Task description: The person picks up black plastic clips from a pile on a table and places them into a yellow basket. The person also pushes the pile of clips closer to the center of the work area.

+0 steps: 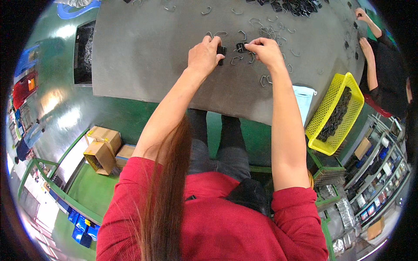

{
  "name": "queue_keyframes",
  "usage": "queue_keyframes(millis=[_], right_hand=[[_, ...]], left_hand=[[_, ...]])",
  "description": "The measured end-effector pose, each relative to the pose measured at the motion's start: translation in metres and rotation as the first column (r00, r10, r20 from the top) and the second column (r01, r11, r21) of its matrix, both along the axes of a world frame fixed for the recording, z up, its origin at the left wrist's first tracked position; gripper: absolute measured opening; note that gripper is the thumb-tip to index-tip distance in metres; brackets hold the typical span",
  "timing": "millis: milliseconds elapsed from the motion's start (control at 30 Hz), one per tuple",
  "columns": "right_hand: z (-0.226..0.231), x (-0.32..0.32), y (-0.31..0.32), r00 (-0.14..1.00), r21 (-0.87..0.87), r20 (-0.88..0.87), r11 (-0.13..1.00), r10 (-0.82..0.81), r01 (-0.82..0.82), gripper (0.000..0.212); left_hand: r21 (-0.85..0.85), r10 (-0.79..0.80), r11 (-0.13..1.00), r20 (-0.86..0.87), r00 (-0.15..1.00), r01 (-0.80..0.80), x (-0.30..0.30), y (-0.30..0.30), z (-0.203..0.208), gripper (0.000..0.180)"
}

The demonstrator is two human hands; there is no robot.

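Over the grey table (143, 56), my left hand (202, 56) is closed on a small black plastic part (222, 51), held by the fingertips. Just right of it, my right hand (267, 53) pinches the edge of another black plastic part (241, 47). Its thumb and forefinger meet there, and a gap separates the two parts. Bent wire hooks (271, 32) lie scattered beyond and around my right hand, some close to its fingers. At the far edge of view is a pile of black parts (300, 7).
A yellow plastic basket (355, 111) with black pieces stands at the table's right corner, beside a light-blue pouch (303, 102). Another person's hands (364, 42) rest at the far right edge. A black crate (78, 65) of wire pieces sits left; cardboard boxes (106, 137) stand lower left.
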State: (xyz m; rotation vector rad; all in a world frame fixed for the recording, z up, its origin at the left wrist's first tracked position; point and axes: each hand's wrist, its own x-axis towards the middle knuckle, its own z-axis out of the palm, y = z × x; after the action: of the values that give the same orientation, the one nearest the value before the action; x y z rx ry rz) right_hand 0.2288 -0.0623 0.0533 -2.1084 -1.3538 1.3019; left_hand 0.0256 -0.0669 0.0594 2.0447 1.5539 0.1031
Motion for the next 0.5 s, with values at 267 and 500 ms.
queue_keyframes(millis=[267,500], right_hand=[[0.019,0.018,-0.021,0.903,-0.099,-0.254,0.938,-0.347,0.333,0.017],[0.022,0.027,-0.043,0.889,-0.183,-0.184,0.903,-0.420,0.389,0.019]], left_hand=[[-0.385,0.054,0.917,0.378,0.924,0.104,-0.031,0.023,-0.008,0.027],[-0.753,0.601,0.631,0.627,0.496,0.186,-0.058,0.012,0.007,0.025]])
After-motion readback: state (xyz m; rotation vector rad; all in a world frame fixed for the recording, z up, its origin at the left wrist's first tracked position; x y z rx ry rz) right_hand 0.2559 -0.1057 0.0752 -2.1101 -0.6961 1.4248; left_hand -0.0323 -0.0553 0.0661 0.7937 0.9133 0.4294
